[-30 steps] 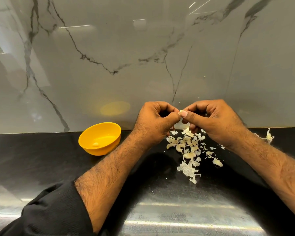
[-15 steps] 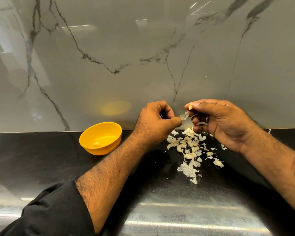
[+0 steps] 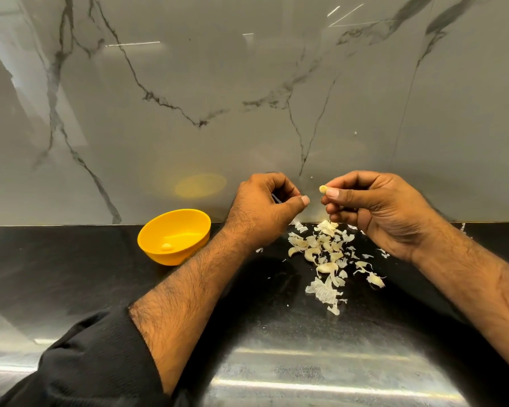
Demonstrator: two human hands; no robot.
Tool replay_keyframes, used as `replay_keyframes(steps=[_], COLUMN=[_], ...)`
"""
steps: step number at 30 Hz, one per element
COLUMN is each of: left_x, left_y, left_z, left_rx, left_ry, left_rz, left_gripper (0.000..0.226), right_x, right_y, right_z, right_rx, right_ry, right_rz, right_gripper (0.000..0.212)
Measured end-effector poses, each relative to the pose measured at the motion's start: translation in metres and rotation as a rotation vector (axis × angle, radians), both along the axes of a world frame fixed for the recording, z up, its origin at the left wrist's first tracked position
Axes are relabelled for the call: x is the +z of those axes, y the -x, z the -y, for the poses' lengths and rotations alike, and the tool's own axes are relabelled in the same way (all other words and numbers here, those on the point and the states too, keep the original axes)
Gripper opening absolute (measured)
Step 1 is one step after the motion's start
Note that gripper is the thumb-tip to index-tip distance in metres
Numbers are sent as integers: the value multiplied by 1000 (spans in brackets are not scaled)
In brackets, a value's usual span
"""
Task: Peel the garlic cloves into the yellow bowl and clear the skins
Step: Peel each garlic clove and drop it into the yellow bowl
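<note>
I see a black countertop point(image 3: 71, 283), no readable writing anywhere. Yellow bowl point(image 3: 174, 235) sits left, one peeled clove point(image 3: 166, 246) inside. Skin pile point(image 3: 325, 259) lies below my hands. Right hand point(image 3: 385, 212) pinches a garlic clove point(image 3: 323, 189); left hand point(image 3: 265, 210) is curled, contents unclear.

Yellow bowl point(image 3: 174, 235), black counter point(image 3: 71, 274), grey marble wall w/ dark veins point(image 3: 188, 98), pale skins point(image 3: 323, 254).

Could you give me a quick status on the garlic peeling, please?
Right hand pinching a garlic clove; left hand curled, contents unclear. One clove in the yellow bowl. Skins piled on counter, uncleared.
</note>
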State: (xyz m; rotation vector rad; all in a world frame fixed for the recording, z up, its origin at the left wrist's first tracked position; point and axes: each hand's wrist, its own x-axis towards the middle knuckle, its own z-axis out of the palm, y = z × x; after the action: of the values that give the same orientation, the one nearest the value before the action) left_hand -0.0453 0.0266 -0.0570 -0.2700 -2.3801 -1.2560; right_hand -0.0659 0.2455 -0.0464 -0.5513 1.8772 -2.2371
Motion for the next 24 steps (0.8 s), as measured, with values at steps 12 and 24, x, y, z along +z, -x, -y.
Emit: replay_keyframes(steps=[12, 24], left_x=[32, 76], left_y=[-22, -92], left_z=[45, 189], left_rx=[134, 341], left_ry=[378, 408], left_rz=[67, 271], left_gripper=[20, 29], right_x=[1, 20], right_y=[-14, -29], right_z=[25, 172], right_rx=[5, 97], right_ry=[-183, -466], right_rz=[-21, -242], right_gripper=[16, 11])
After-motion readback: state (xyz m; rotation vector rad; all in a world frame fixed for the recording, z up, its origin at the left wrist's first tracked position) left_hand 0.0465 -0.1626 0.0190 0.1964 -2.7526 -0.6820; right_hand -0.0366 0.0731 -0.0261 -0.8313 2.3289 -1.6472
